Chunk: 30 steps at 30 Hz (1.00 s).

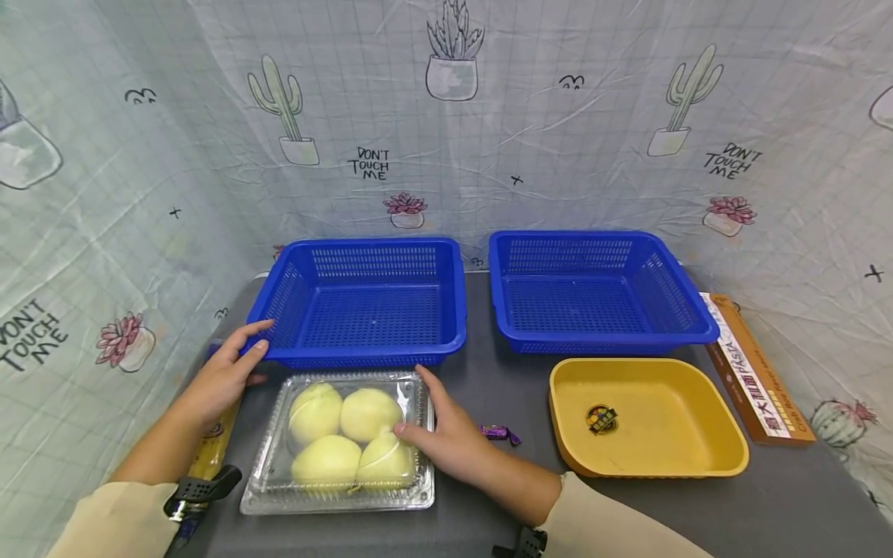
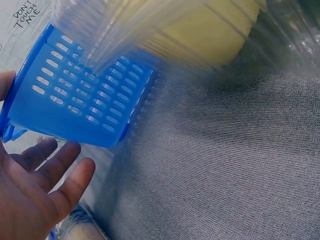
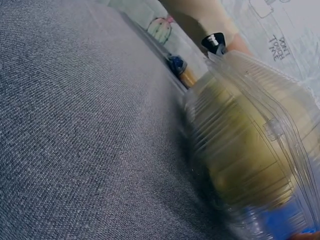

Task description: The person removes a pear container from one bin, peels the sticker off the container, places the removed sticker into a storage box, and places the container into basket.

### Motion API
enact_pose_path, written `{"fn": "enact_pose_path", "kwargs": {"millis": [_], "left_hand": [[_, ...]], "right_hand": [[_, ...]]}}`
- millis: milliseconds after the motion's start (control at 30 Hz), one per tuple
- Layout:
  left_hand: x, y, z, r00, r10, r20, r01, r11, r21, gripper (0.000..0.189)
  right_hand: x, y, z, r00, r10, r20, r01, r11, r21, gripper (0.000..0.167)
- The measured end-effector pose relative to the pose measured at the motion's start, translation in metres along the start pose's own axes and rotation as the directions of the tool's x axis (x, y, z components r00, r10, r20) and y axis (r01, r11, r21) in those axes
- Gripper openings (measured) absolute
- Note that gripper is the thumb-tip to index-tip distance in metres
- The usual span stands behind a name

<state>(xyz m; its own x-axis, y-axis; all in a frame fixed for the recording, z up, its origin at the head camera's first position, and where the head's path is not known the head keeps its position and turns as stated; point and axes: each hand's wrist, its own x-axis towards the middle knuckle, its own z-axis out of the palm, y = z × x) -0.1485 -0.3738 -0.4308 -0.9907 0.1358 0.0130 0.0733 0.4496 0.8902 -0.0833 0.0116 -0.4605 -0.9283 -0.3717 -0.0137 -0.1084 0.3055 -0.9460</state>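
A clear plastic clamshell box (image 1: 265,473) holds several pale yellow fruits (image 1: 326,459) in front of the left blue basket (image 1: 377,353). My right hand (image 1: 453,442) grips the box's right side, its thumb over the lid and its fingers along the far right corner. In the right wrist view the box (image 3: 240,135) is blurred, and most of that hand is out of frame. My left hand (image 1: 226,376) is at the basket's front left corner, thumb and index finger by the rim. In the left wrist view its other fingers (image 2: 70,192) spread loosely below the basket.
Right of that basket stands a second blue basket (image 1: 607,339), with a yellow tray (image 1: 670,434) before it. A brown pasta box (image 1: 760,380) lies at the far right. A purple-wrapped candy (image 1: 497,432) lies mid-table. A yellow package (image 1: 209,453) lies partly under the left forearm.
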Motion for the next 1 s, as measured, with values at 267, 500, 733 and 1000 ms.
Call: {"fn": "enact_pose_path", "kwargs": {"millis": [267,500,733,1000], "left_hand": [[0.001,0.000,0.000,1.000,-0.002,0.008,0.002,1.000,0.015,0.058],[0.001,-0.001,0.000,1.000,-0.011,0.009,0.011,1.000,0.019,0.058],[0.000,0.002,0.000,1.000,-0.020,0.020,0.019,0.999,0.032,0.059],[0.000,0.002,-0.001,0.999,-0.029,0.023,0.029,0.999,0.029,0.058]], "right_hand": [[-0.002,0.001,0.001,1.000,-0.013,-0.012,0.014,0.998,0.069,0.096],[-0.011,-0.021,0.001,0.999,0.021,0.034,-0.028,0.975,0.221,0.087],[-0.015,-0.036,0.003,0.995,0.040,0.086,-0.074,0.895,0.439,0.085],[-0.014,-0.036,0.004,0.989,0.109,0.095,-0.144,0.788,0.599,0.088]]}}
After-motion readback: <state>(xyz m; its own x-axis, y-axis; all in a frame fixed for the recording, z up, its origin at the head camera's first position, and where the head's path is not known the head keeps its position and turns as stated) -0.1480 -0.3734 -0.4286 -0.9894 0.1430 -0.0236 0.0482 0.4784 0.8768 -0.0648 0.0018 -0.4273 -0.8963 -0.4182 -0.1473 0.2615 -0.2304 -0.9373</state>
